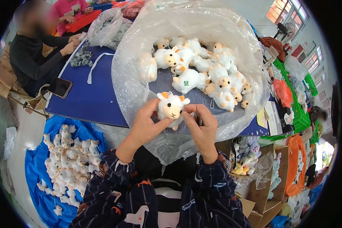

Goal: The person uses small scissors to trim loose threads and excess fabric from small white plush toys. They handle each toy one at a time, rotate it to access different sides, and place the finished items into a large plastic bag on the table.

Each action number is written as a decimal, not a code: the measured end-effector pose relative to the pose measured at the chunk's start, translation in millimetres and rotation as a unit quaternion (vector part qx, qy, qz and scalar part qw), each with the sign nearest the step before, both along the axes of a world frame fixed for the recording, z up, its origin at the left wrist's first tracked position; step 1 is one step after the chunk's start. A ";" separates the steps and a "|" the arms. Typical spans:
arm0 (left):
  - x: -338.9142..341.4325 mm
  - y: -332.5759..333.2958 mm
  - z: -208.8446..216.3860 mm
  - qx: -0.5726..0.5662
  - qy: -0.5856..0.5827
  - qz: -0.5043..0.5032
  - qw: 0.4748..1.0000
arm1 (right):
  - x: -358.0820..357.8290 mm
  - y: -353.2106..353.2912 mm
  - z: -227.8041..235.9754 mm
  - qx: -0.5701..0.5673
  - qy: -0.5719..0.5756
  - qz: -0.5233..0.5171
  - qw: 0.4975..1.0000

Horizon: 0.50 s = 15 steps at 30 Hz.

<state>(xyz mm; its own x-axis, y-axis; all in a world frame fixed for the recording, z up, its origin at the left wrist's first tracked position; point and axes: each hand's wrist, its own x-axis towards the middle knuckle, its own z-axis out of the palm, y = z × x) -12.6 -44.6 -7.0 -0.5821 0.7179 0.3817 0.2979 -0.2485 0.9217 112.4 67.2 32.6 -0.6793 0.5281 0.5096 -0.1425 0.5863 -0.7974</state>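
Observation:
A small white plush sheep [171,107] with orange horns and a peach muzzle is held upright in front of me. My left hand [149,119] is closed round its side, thumb under the chin. At the other cheek, my right hand [201,127] has thumb and fingers pinched together. Something small and dark shows between those fingers, too hidden to name. Beyond the held toy, several similar plush sheep [186,81] lie heaped inside a large clear plastic bag [131,49], its mouth spread open toward me.
The bag rests on a blue table [91,91], with a phone [60,87] at its left edge. Many white toys fill a blue sack [36,182] on the floor. Cardboard boxes [268,186] and green crates [302,117] stand right. A co-worker [34,60] sits far left.

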 end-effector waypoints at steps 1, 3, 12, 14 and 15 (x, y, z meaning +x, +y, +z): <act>1.5 -0.8 1.3 -0.003 0.012 0.005 1.000 | -0.8 -0.9 0.7 -0.020 -0.010 0.005 1.000; 1.2 -3.0 1.7 -0.008 0.018 0.007 1.000 | -2.3 -1.8 0.5 -0.021 -0.007 0.010 1.000; 0.1 -5.6 3.1 -0.004 -0.050 -0.024 0.998 | -10.2 -12.7 -7.3 -0.103 0.006 -0.008 0.995; -2.1 -6.6 0.8 -0.001 -0.059 -0.034 0.998 | -9.3 -13.4 -11.7 -0.200 0.010 0.020 0.980; -2.0 -6.2 -0.9 0.006 -0.058 -0.039 0.998 | -7.5 -9.8 -17.2 -0.263 0.014 0.040 0.964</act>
